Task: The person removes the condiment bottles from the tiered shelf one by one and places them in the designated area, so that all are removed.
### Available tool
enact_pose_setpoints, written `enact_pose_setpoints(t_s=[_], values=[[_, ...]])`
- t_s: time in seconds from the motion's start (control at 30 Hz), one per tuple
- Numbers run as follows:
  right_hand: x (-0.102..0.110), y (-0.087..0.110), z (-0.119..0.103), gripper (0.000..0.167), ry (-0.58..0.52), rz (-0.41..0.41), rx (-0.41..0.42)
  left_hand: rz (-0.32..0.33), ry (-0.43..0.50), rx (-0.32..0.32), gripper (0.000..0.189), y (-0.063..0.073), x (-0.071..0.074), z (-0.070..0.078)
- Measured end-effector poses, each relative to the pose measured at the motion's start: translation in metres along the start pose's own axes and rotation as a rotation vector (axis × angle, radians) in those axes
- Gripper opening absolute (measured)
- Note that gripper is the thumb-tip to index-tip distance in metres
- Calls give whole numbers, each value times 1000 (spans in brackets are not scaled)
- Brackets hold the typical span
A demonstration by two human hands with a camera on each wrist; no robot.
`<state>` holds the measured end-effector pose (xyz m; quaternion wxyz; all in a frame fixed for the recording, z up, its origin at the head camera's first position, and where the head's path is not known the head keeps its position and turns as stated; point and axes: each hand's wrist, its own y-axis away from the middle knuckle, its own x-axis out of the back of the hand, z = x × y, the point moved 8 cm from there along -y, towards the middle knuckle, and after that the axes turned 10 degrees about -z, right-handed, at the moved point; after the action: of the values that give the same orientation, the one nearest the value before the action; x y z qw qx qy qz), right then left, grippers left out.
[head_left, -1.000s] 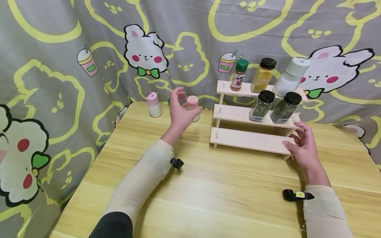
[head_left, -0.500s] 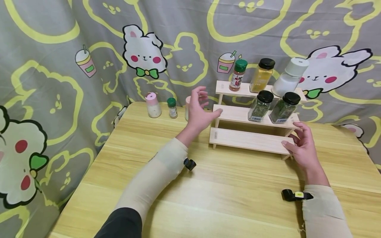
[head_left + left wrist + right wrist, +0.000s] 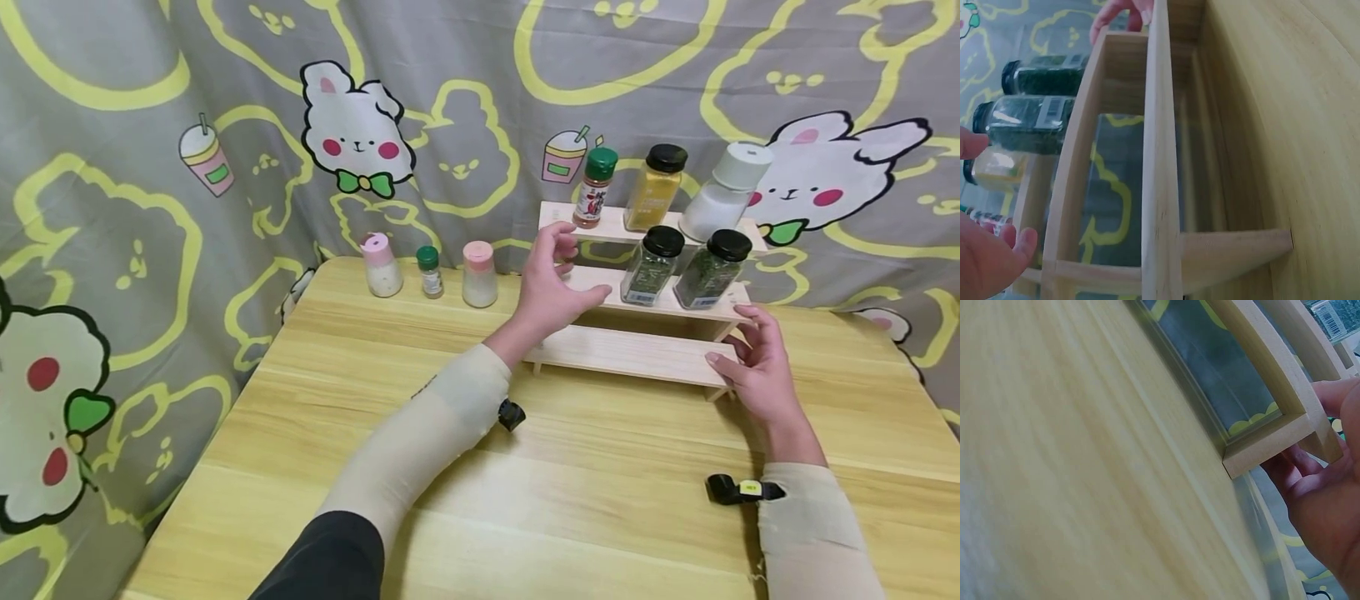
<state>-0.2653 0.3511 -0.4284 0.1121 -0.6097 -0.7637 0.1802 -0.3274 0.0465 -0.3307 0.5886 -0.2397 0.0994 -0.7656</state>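
Observation:
A three-tier wooden spice rack (image 3: 645,354) stands at the back of the table. My right hand (image 3: 765,375) holds its right end, thumb on the bottom shelf and fingers round the side. My left hand (image 3: 551,287) is at the rack's left end, overlapping the middle shelf, thumb and fingers spread apart with nothing between them. Two black-capped jars of green herbs (image 3: 651,267) stand on the middle shelf. Along the top are a green-capped red spice bottle (image 3: 592,190), a black-capped yellow spice jar (image 3: 655,190) and a white-capped shaker (image 3: 723,196). In the left wrist view, the shelves (image 3: 1161,156) run alongside the left hand.
Left of the rack, near the table's back edge, stand a pink-capped shaker (image 3: 383,267), a small green-capped bottle (image 3: 429,272) and a peach-capped shaker (image 3: 479,275). A patterned curtain (image 3: 450,150) hangs right behind the wooden table (image 3: 585,500).
My left hand has moved right, from in front of the small bottle and peach-capped shaker to the rack's left end, uncovering both. My right hand keeps its place on the rack.

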Motion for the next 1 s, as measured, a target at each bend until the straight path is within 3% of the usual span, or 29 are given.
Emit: enact_pose_setpoints(t_s=[0.43,0.87,1.0], values=[[-2,0,-2,81,-2,23,-14,-74,-56,48,87,-12,-35,3],[0,-1,0,83,2,6,-13,-98,-108,3,90,-20,-62,3],[0,-1,1,82,9,19,-14,-111,-139,23,89,-22,-68,3]])
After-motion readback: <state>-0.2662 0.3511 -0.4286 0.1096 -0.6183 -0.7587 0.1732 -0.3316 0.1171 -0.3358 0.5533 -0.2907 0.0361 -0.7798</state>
